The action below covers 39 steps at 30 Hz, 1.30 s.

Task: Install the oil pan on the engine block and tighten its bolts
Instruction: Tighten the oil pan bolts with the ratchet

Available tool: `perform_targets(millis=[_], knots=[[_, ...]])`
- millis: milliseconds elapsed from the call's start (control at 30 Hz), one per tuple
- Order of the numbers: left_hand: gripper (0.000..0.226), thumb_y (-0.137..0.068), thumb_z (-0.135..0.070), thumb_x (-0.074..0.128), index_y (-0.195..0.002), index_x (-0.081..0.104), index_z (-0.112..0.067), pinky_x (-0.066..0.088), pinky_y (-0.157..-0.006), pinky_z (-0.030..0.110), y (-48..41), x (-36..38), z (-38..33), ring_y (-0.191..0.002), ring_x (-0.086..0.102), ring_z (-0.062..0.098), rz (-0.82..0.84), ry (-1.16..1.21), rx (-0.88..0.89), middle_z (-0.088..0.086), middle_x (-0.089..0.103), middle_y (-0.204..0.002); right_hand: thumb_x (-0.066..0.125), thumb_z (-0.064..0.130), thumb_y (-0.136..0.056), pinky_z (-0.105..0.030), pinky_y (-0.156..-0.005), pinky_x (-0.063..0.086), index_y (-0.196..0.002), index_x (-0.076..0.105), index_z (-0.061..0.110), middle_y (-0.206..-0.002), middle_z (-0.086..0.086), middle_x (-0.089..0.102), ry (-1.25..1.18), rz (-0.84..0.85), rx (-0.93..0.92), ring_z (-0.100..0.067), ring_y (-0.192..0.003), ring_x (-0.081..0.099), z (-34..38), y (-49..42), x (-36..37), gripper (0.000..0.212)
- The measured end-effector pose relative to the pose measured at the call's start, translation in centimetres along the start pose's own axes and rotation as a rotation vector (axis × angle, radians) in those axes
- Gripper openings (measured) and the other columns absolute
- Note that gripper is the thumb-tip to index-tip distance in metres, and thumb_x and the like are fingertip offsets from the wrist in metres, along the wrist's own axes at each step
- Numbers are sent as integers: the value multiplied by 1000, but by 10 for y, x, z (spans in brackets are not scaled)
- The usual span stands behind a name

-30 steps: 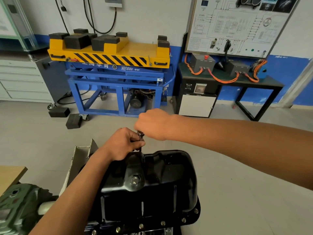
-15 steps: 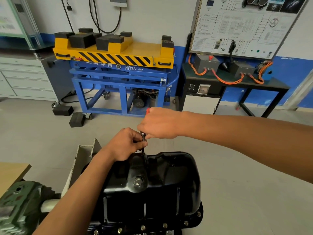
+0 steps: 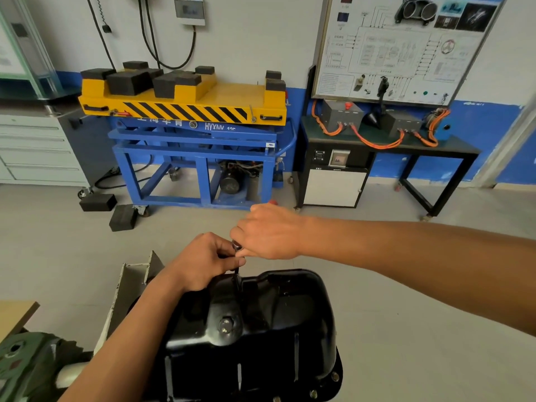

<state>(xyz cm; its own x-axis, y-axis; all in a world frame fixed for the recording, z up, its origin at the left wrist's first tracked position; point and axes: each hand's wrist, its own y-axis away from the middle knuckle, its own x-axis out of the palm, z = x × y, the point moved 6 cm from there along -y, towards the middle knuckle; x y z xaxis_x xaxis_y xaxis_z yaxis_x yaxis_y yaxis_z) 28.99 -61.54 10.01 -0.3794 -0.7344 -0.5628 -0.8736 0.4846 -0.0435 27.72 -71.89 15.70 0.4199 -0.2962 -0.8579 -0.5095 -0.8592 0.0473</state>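
Tool (image 3: 236, 271) in left hand (image 3: 206, 262) and right hand (image 3: 269, 233) reaches oil pan (image 3: 269, 320).

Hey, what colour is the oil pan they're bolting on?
The stamped metal oil pan is glossy black; the head view shows it best.

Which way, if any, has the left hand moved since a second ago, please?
No; the left hand stays pinching the tool shaft, unmoved against the oil pan's drain plug.

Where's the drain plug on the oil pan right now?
In the head view, the drain plug sits low and centre on the black oil pan's near sloped face, straight below the left hand that pinches the tool.
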Motion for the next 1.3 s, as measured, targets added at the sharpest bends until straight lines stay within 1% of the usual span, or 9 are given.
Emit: perform_targets(millis=[267,433,533,633,833,933,1000,1167,1300], knots=[[10,-87,-13,77,-77,80,-14,42,-63,19,1,0,2,-62,46,2,25,19,21,-8,66,-65,34,50,-104,-43,-79,47,-110,56,9,-93,-7,65,-64,-62,62,-28,-76,60,3,6,-2,46],[22,-90,-15,75,-73,74,-3,34,-55,26,2,-4,3,-55,36,10,-20,-31,3,-1,46,-55,34,49,-104,-39,-84,43,-117,55,14,-103,-3,64,-158,-38,116,-24,-90,60,0,2,-6,42],[16,-91,-13,73,-80,77,-2,49,-62,37,4,-8,-5,-60,52,15,-57,6,39,13,63,-62,36,49,-104,-36,-87,41,-118,56,16,-105,-1,63,-231,-77,150,-22,-95,58,-9,5,-17,41],[10,-90,-11,74,-84,79,-6,56,-72,41,0,-12,-18,-68,63,18,-93,40,71,14,73,-74,38,51,-102,-35,-81,40,-111,59,17,-98,1,63,-198,-153,164,-20,-93,55,-20,12,-31,41],[16,-91,-13,73,-80,76,-2,44,-60,31,-14,3,-34,-60,49,14,10,-18,93,25,66,-73,39,54,-101,-31,-73,32,-101,60,18,-86,1,62,-216,-116,204,-20,-85,50,-30,34,-30,42],[15,-91,-14,73,-83,76,-2,46,-59,40,-19,13,-31,-61,46,17,46,-11,80,29,64,-76,41,52,-101,-37,-69,41,-109,62,18,-87,-2,63,-283,-85,227,-24,-86,56,-30,40,-20,41],[16,-91,-14,74,-82,76,-1,50,-63,47,-23,17,-26,-63,46,18,53,-19,61,31,62,-75,42,51,-101,-34,-63,34,-114,63,19,-90,-3,64,-311,-70,227,-26,-86,59,-29,40,-13,40],[25,-90,-17,75,-71,70,-1,42,-58,43,-27,19,-19,-59,37,18,68,-50,47,20,51,-60,45,51,-99,-34,-60,36,-106,62,22,-84,1,58,-380,-34,216,-23,-83,57,-30,36,-3,34],[14,-91,-17,74,-81,77,-8,50,-66,48,-27,19,-17,-64,46,14,30,-50,51,21,67,-73,48,50,-99,-33,-61,37,-104,63,24,-79,6,54,-451,-52,192,-20,-82,55,-35,33,1,31]])
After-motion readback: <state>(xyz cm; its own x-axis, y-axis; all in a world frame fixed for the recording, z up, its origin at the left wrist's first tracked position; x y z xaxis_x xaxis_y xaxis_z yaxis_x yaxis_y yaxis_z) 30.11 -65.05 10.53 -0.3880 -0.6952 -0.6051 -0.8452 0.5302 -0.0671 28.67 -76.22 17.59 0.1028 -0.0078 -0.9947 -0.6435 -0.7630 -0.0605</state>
